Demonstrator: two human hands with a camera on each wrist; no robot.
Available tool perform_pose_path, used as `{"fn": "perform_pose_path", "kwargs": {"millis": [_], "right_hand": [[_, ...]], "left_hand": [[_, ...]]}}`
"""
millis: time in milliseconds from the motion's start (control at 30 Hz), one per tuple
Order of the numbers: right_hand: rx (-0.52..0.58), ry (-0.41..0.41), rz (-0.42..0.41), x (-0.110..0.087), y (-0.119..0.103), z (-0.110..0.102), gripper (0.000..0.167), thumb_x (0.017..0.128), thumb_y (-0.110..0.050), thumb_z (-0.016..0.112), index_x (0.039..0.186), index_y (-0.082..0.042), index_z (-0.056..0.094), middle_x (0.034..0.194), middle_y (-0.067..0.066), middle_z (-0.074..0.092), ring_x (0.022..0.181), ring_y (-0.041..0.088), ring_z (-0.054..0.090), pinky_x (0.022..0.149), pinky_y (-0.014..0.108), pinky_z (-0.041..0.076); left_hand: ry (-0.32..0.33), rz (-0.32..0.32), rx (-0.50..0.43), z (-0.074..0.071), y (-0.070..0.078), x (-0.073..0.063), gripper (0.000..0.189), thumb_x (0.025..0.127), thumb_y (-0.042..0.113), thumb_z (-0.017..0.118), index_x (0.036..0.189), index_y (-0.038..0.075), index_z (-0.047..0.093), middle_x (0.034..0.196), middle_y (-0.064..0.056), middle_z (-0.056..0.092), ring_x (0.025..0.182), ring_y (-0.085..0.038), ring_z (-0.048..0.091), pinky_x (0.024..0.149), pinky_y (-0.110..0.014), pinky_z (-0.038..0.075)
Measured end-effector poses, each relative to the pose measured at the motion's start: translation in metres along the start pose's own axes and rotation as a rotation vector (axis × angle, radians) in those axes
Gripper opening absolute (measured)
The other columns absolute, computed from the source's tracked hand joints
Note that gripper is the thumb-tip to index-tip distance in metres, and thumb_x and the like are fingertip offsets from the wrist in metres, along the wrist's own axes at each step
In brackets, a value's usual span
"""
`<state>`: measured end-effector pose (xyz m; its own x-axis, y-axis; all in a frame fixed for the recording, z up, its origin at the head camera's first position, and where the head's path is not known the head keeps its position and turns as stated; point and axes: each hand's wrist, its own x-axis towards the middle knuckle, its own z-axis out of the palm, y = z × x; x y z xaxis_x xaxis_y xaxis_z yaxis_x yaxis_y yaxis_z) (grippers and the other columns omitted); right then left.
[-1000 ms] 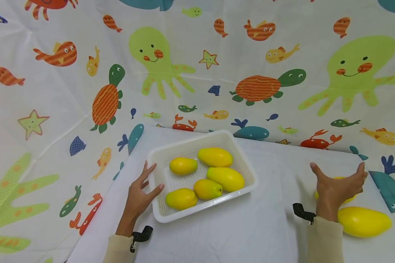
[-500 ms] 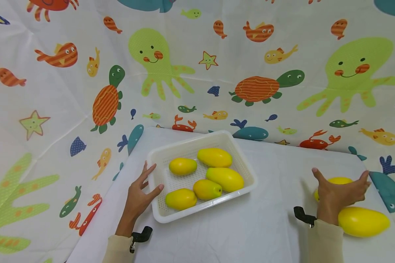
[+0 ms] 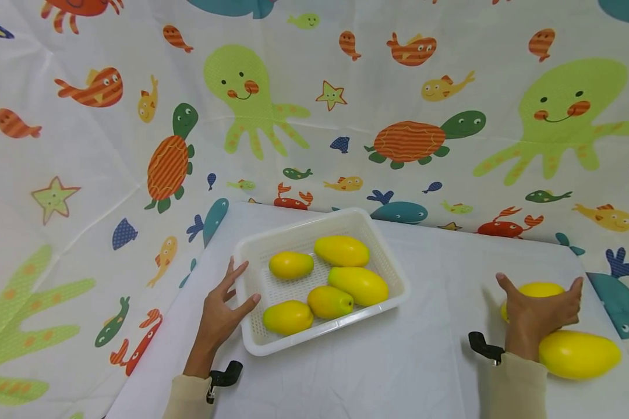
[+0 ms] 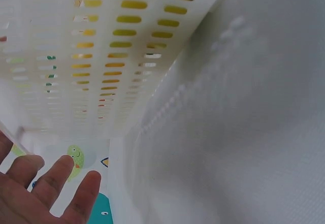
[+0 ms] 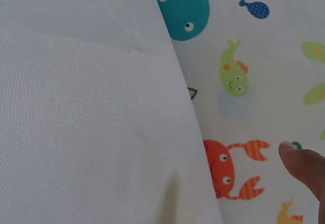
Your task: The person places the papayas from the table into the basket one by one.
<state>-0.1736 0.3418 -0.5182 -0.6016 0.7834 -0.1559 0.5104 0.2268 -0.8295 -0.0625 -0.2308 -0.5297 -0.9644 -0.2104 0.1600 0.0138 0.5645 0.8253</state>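
Note:
A white plastic basket (image 3: 320, 336) holds several smooth yellow fruits (image 3: 359, 285) with green-tinged ends, like papayas in shape. My left hand (image 3: 222, 311) is at its left side, thumb and forefinger spread over the rim. In the left wrist view, the other fingers (image 4: 84, 196) extend along the outside of the slotted wall. My right hand (image 3: 540, 314) hovers with thumb and fingers spread wide over another yellow fruit (image 3: 542, 289), partly hiding it. Just nearer lies a larger yellow fruit (image 3: 580, 355). Only the thumb (image 5: 304, 165) shows in the right wrist view.
A white cloth (image 3: 435, 349) covers the table. Behind and to the left hangs a curtain (image 3: 293, 35) printed with sea animals, meeting the table's back edge. The basket stands left of middle, slightly turned.
My right hand has come down a little, and more of the fruit behind it shows. The left hand and the basket have stayed in place.

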Motion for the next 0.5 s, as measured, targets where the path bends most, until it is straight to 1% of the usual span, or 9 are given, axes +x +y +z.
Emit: {"fn": "perform_pose_path", "kwargs": {"millis": [133,233,400,500], "right_hand": [[0.013,-0.02,0.002,0.0,0.0,0.002,0.115,0.092,-0.061,0.072,0.169,-0.039,-0.01,0.181,0.005,0.0,0.167,0.031,0.005,0.138,0.051,0.006],[0.025,-0.049,0.006,-0.001,0.001,0.005,0.114,0.093,-0.057,0.073,0.169,-0.039,-0.01,0.181,0.007,0.001,0.167,0.031,0.006,0.137,0.051,0.009],[0.061,-0.113,0.012,-0.001,0.004,0.013,0.112,0.094,-0.049,0.075,0.169,-0.04,-0.008,0.181,0.01,0.003,0.167,0.031,0.009,0.136,0.048,0.016],[0.051,-0.157,0.005,-0.001,0.008,0.018,0.11,0.096,-0.045,0.076,0.17,-0.037,-0.005,0.18,0.013,0.005,0.166,0.034,0.012,0.136,0.051,0.018]], "left_hand": [[0.005,0.004,-0.004,0.0,-0.001,0.0,0.078,0.092,0.041,0.08,0.162,0.029,0.047,0.178,0.003,0.019,0.162,-0.038,0.03,0.119,-0.061,0.044],[0.004,0.0,-0.008,0.0,-0.001,0.0,0.078,0.092,0.042,0.08,0.161,0.03,0.047,0.178,0.004,0.019,0.163,-0.037,0.03,0.12,-0.061,0.044],[0.0,-0.008,-0.01,0.0,0.0,0.0,0.079,0.091,0.046,0.08,0.161,0.031,0.047,0.177,0.005,0.019,0.163,-0.036,0.029,0.12,-0.061,0.043],[0.0,-0.012,-0.011,-0.001,0.001,0.0,0.079,0.091,0.047,0.081,0.161,0.031,0.047,0.177,0.006,0.019,0.163,-0.036,0.029,0.12,-0.06,0.044]]}}
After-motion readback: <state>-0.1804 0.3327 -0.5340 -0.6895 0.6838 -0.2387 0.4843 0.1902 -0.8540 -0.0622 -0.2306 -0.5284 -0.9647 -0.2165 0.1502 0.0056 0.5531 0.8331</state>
